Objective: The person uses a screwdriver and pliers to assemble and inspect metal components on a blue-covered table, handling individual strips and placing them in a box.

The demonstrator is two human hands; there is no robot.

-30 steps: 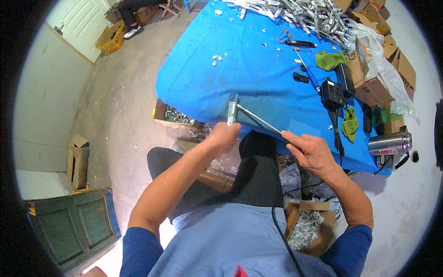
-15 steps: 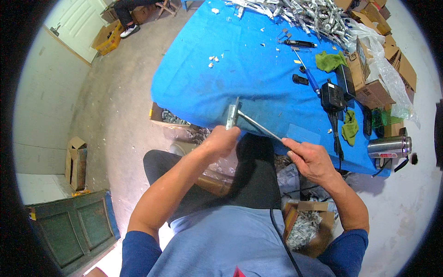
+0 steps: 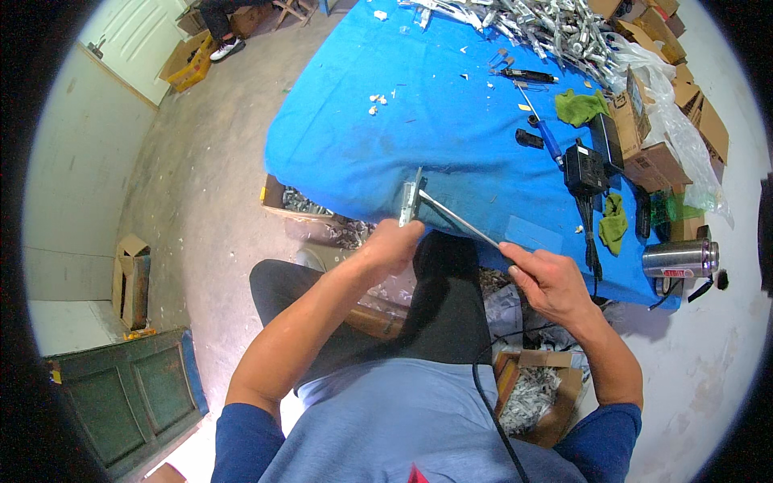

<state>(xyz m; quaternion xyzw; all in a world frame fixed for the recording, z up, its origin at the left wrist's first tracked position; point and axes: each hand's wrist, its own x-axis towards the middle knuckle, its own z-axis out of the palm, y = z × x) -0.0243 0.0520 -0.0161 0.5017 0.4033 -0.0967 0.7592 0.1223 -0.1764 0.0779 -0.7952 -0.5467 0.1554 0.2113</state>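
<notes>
My left hand [image 3: 396, 245] is closed around the lower end of a narrow silvery metal piece [image 3: 409, 201], held upright at the near edge of the blue cloth. In my right hand [image 3: 549, 280] is a long thin metal rod [image 3: 463, 220], gripped with the index finger stretched along it. Its far tip touches or nearly touches the right side of the metal piece. Whatever handle the rod has is hidden in my palm.
A blue-clothed table [image 3: 346, 121] bears a heap of silvery metal parts [image 3: 555, 32], a blue-handled screwdriver [image 3: 550, 141], a black power adapter [image 3: 584, 167], green cloths [image 3: 580, 106] and a steel flask [image 3: 680, 258]. Below stands a carton of scraps [image 3: 531, 394]. Another person's leg [image 3: 216, 20] shows far left.
Both hands have shifted very slightly to the right in the picture, as has the table. The holds on the metal piece and the rod look the same.
</notes>
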